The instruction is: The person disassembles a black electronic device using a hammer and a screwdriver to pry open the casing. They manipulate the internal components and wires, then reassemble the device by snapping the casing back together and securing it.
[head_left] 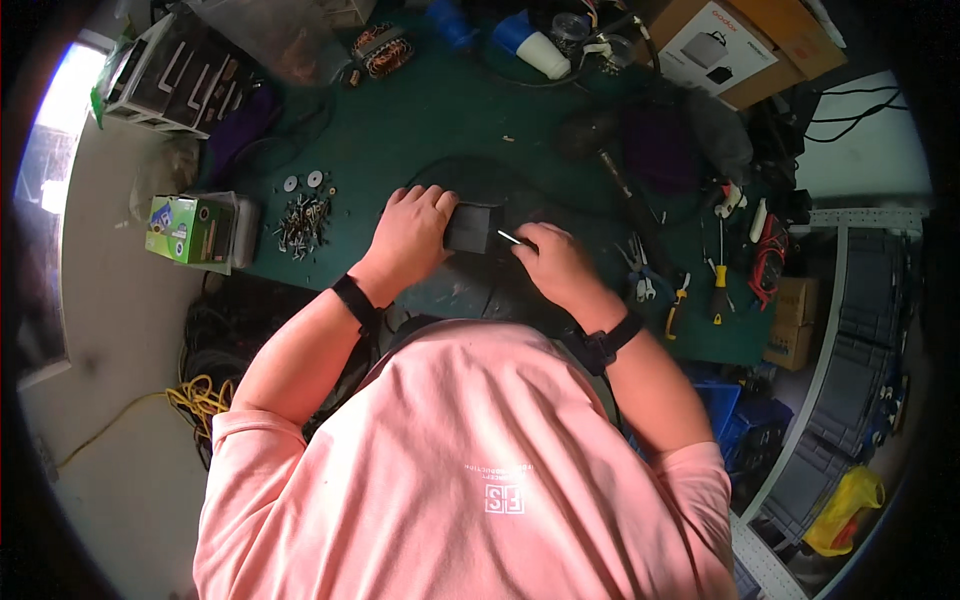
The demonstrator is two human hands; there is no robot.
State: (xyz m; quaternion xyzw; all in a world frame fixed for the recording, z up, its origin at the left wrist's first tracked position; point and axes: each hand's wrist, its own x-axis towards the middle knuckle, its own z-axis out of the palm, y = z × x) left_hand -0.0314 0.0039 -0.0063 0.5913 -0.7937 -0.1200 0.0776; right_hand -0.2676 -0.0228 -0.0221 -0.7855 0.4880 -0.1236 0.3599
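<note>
A dark green counter [470, 110] is being taken up by tools and parts, seen from above a person in a pink shirt [470, 470]. A brown cardboard box [745, 45] is being kept at its far right corner, and a green carton [183, 230] at its left edge. Near the front middle of the counter, a small black box [472, 228] is being held between both hands. It is being gripped by the left hand [408, 240], whose fingers are being wrapped over its left side. A thin metal tool [512, 238] is being pinched in the closed right hand [556, 264], with its tip being touched to the box's right face. A heap of screws and washers [305, 215] is being left to the left of the hands, and a yellow-handled screwdriver [719, 285] well to the right.
</note>
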